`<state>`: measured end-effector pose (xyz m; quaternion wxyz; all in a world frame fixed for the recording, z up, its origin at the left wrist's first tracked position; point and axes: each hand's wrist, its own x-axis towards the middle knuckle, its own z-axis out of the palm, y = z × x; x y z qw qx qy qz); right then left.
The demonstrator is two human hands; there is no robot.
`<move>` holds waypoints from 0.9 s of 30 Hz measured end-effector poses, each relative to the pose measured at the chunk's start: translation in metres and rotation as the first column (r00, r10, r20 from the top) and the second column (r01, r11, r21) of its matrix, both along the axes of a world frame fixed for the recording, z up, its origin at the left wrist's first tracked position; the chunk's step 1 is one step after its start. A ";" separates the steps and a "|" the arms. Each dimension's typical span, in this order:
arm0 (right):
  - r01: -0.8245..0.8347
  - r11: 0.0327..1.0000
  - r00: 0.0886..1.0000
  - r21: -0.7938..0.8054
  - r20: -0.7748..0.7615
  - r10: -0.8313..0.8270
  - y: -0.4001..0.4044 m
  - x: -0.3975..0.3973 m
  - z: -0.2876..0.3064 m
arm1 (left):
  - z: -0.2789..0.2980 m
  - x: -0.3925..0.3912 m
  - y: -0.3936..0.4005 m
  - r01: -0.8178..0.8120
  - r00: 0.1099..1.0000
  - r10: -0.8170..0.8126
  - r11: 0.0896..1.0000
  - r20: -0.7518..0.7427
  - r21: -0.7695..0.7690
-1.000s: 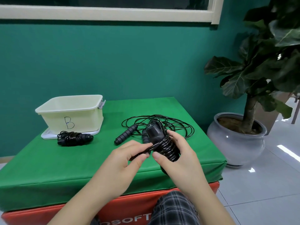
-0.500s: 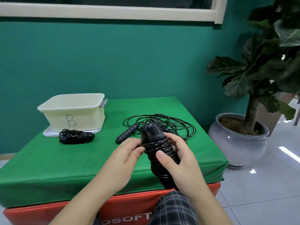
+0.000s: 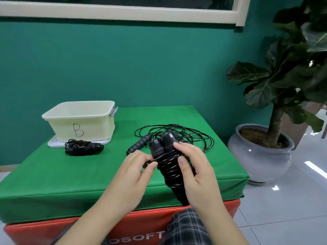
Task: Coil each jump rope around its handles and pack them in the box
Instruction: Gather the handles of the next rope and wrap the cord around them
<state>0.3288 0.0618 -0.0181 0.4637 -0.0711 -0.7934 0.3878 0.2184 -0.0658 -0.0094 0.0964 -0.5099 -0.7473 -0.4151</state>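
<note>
Fig.: Right hand [image 3: 196,171] gripped the bundled rope [image 3: 170,167] upright by its paired handles; left hand [image 3: 136,167] pinched the cord's loose end vs. half a sec. earlier, when it lay against the coil. Judged: final tuck. Box [image 3: 79,121] sat well left of both hands, second coiled rope [image 3: 83,147] before it, uncoiled rope [image 3: 185,135] beyond.

A big dark-leaved plant [image 3: 290,71] stands in a round grey ceramic pot [image 3: 260,156] on the tiled floor. Behind, a teal wall [image 3: 141,64] carries a cream window frame [image 3: 123,14].
</note>
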 end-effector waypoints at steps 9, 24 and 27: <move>0.164 0.946 0.926 0.279 0.286 -0.245 -0.002 -0.002 -0.014 | -0.004 0.005 0.006 -0.037 0.998 0.034 0.998 -0.062 -0.048; 0.122 0.992 0.972 -0.012 0.206 -0.117 -0.004 -0.007 -0.016 | 0.009 0.025 0.026 -0.073 0.997 0.073 0.996 0.002 -0.047; 0.021 0.989 0.979 -0.146 0.206 0.010 -0.005 -0.005 -0.014 | 0.007 0.023 0.026 -0.227 0.974 0.222 0.954 -0.046 -0.198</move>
